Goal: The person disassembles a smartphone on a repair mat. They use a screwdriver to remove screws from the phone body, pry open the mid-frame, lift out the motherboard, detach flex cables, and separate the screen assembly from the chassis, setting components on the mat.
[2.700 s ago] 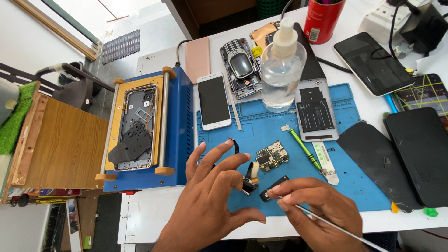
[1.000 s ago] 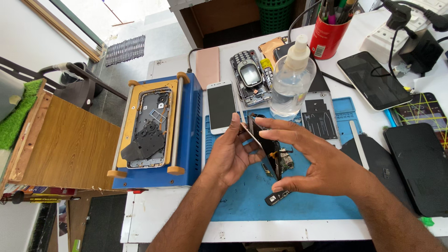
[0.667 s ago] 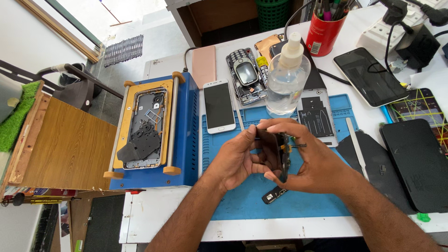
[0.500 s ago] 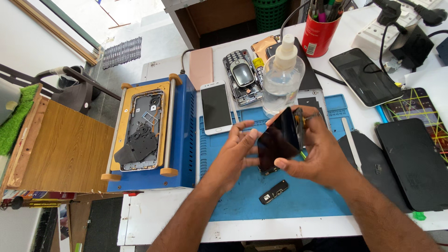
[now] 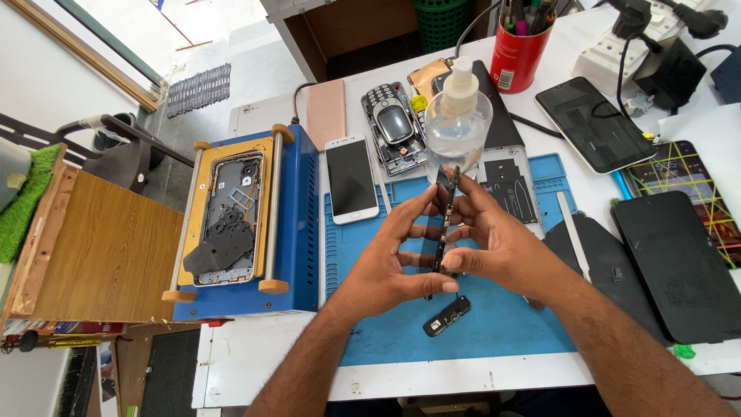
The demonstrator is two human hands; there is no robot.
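Both hands hold a thin dark phone screen panel (image 5: 445,207) edge-on above the blue work mat (image 5: 494,324). My left hand (image 5: 390,259) grips its lower edge with thumb and fingers. My right hand (image 5: 494,243) pinches it from the right side. A small black component (image 5: 446,316) lies on the mat just below the hands. A clear plastic bottle (image 5: 458,123) with a white cap stands right behind the panel.
A blue and yellow machine (image 5: 239,220) holds a phone frame at the left. A white phone (image 5: 351,177), an old keypad phone (image 5: 394,127), a red pen cup (image 5: 519,54), several dark screens (image 5: 675,262) and a wooden box (image 5: 100,247) surround the mat.
The hands picked the dark panel up off the mat, showed its flat face, then turned it edge-on. The small black component was let go and stays on the mat.
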